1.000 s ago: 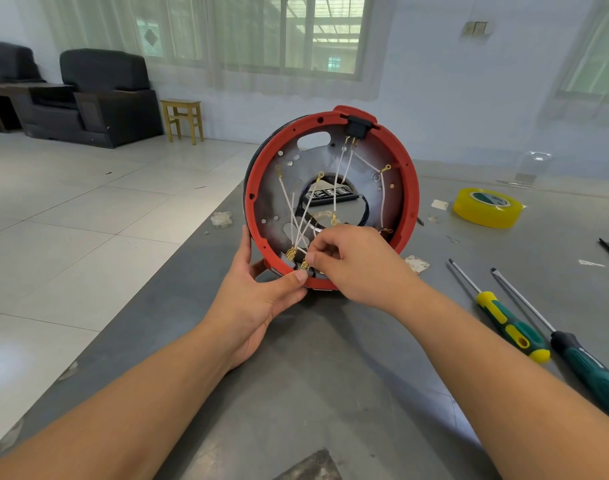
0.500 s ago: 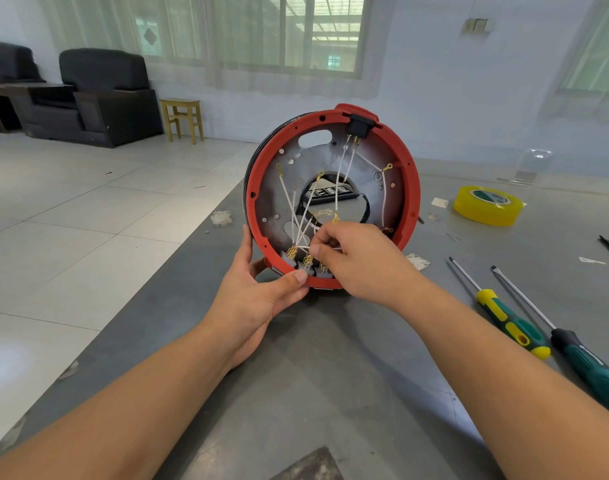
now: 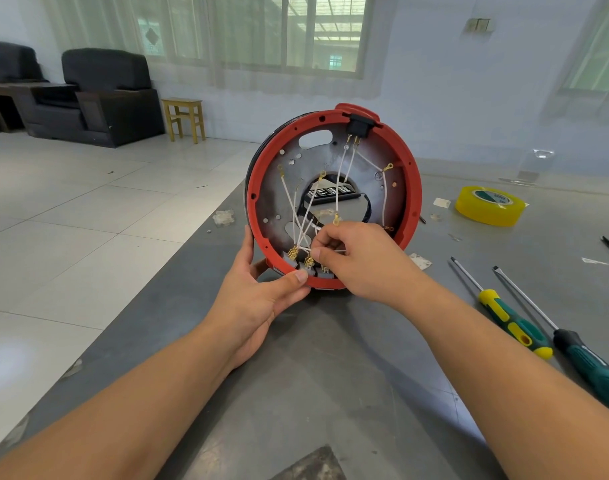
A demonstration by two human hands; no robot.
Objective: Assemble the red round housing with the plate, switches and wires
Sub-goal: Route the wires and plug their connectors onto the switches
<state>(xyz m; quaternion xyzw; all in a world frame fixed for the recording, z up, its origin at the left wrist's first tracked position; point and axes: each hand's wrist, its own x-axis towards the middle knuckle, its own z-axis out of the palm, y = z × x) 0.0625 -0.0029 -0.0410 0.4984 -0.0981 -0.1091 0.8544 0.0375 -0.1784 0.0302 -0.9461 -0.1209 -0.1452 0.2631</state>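
Observation:
The red round housing (image 3: pixel 412 188) stands on edge on the grey table, its open side facing me. A grey metal plate (image 3: pixel 372 161) sits inside it. A black switch (image 3: pixel 359 126) is at the top, and small switches with brass terminals (image 3: pixel 308 262) line the bottom rim. White wires (image 3: pixel 337 188) with gold lugs cross the plate. My left hand (image 3: pixel 261 292) grips the housing's lower left rim, thumb on the bottom edge. My right hand (image 3: pixel 358 258) pinches white wires just above the bottom switches.
Two screwdrivers lie to the right: a yellow-green one (image 3: pixel 504 317) and a dark green one (image 3: pixel 580 351). A yellow tape roll (image 3: pixel 490 206) sits at the back right. Scraps of tape dot the table (image 3: pixel 330 393). The table's left edge drops to a tiled floor.
My right hand has shifted slightly up and right along the wires at the bottom switches. The housing tilted a little. My left hand keeps its hold.

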